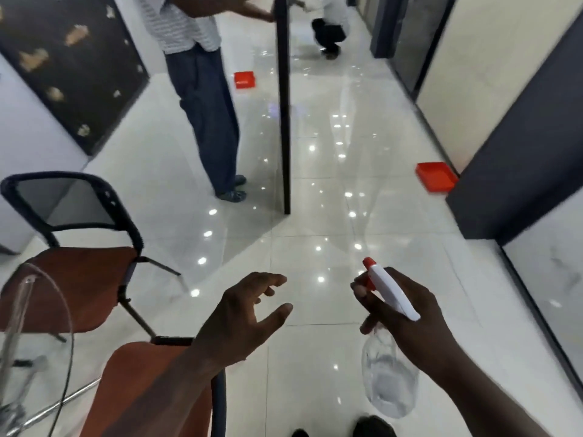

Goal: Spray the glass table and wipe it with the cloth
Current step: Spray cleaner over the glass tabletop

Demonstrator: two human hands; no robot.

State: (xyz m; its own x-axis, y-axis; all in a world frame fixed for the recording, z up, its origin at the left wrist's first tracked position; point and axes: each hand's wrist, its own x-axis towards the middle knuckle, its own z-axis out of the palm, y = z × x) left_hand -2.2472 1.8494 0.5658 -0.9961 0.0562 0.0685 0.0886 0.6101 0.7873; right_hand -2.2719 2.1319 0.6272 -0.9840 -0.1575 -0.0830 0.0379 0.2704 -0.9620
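**Insp:** Status of hands, pls.

**Asst:** Left hand (249, 316): fingers spread and loosely bent, holding nothing, raised over the floor (315, 357). Right hand (410, 316): wrapped round the neck of the spray bottle (389, 386), w/ fingers at the red trigger.

**Insp:** Bottle condition?

**Asst:** White head w/ red nozzle tip, pointing away from the wearer. Clear body hangs below the fist, tilted. Fill level: cannot tell.

**Insp:** Glass table?

**Asst:** Bottom-left corner only. The curved clear edge of the glass table (72, 342) is in view, w/ chrome legs under it. Well apart from the bottle. Neither hand touches it.

**Insp:** Surroundings?

**Asst:** Two chairs beside the table. The far chair (72, 288) has an orange seat and black mesh back. The near chair (142, 389) sits under the left forearm. A black post (284, 105) stands mid-frame. A standing person (202, 105) is left of the post, and a crouching person (331, 26) is farther back at the top. Two red trays lie on the floor: one (244, 79) near the standing person, one (437, 176) at the right wall. Floor is glossy, light tile w/ ceiling lights reflected. Frame somewhat blurred.
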